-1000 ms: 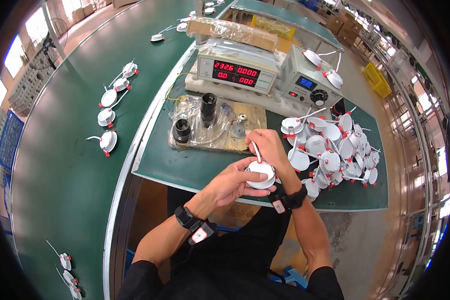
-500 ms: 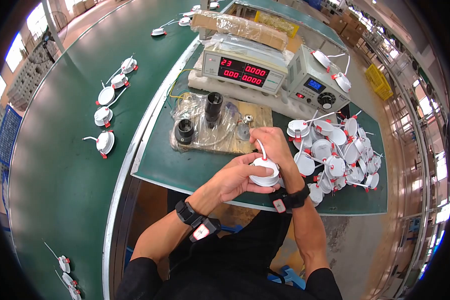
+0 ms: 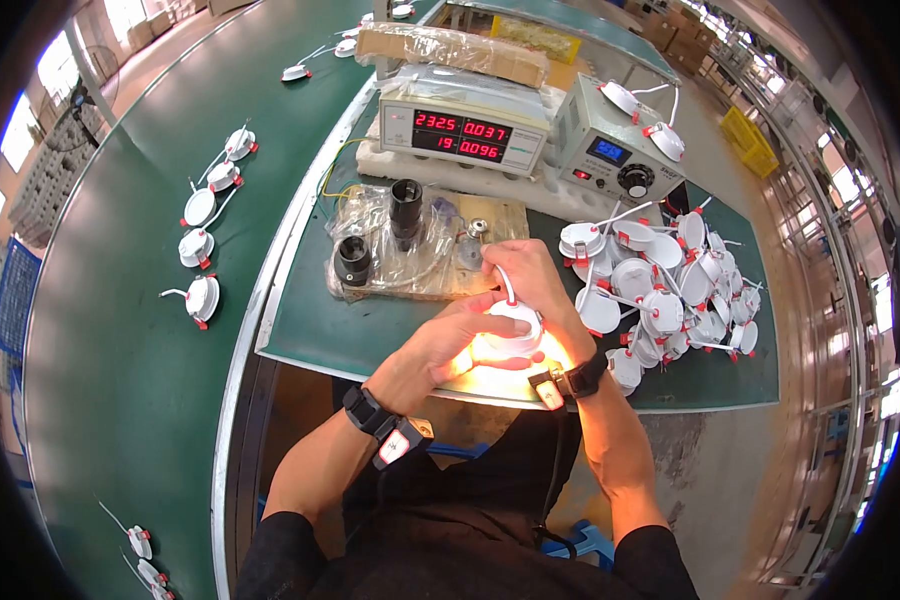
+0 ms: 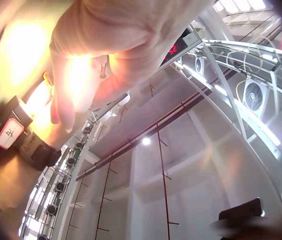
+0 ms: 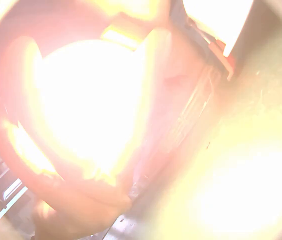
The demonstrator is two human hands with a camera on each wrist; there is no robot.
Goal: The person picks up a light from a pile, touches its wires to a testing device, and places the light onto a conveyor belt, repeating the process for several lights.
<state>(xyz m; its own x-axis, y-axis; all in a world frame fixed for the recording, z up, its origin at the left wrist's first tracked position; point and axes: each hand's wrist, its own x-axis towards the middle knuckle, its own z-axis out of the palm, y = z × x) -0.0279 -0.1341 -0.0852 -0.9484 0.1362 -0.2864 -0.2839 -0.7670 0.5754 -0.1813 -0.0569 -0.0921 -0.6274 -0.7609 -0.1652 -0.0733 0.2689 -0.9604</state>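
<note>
A round white lamp (image 3: 515,335) glows brightly, facing down toward the bench edge. My left hand (image 3: 460,340) grips it by the rim, thumb on its back. The lamp's white cable (image 3: 507,284) rises from the back to my right hand (image 3: 530,275), whose fingers pinch its end beside a metal knob (image 3: 477,228) on the wooden board (image 3: 510,222). The pinched cable end is hidden. In the right wrist view the lit face (image 5: 91,105) is a white glare with left-hand fingers around it.
Many white lamps (image 3: 660,312) lie heaped to the right. A power meter (image 3: 460,135) and a grey regulator box (image 3: 610,150) stand behind the board. Two black sockets (image 3: 406,205) rise from the board. More lamps (image 3: 202,298) sit on the green belt (image 3: 120,350) at left.
The lamp has lit up, and the meter's lower and right readings have risen from zero. Both hands keep their holds; the head view has shifted slightly.
</note>
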